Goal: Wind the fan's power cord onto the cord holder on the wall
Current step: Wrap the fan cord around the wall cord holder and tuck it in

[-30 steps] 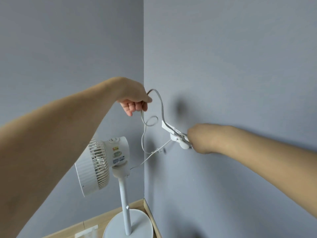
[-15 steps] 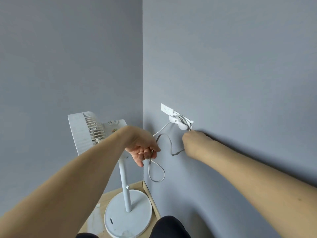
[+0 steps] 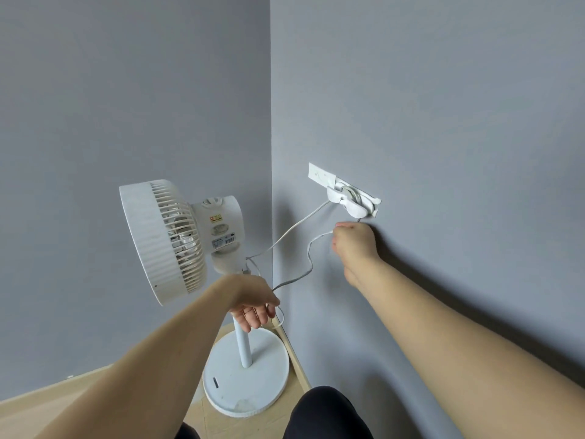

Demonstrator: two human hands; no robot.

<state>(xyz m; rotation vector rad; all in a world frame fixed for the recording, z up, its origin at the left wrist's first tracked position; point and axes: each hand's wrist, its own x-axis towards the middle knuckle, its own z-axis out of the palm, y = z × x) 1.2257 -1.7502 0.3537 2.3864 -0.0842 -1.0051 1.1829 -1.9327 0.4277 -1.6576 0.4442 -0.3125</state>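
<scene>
A white pedestal fan [image 3: 177,239] stands in the room's corner. Its thin white power cord [image 3: 308,264] runs from the fan's neck up to a white cord holder [image 3: 348,201] stuck on the right wall, where a few turns sit wound. My right hand [image 3: 354,242] is just below the holder, fingers closed on the cord close to the wall. From there the cord sags in a loose curve down to my left hand [image 3: 253,307], which grips a small loop of it in front of the fan's pole.
The fan's round base [image 3: 247,375] rests on light wooden flooring [image 3: 47,407] against the corner skirting. Grey walls fill the view on both sides. My dark-clad knee [image 3: 326,413] shows at the bottom edge.
My left hand dropped from above the holder to low by the fan's pole, carrying the cord down. My right hand shifted from the holder to just beneath it. The view tilted down.
</scene>
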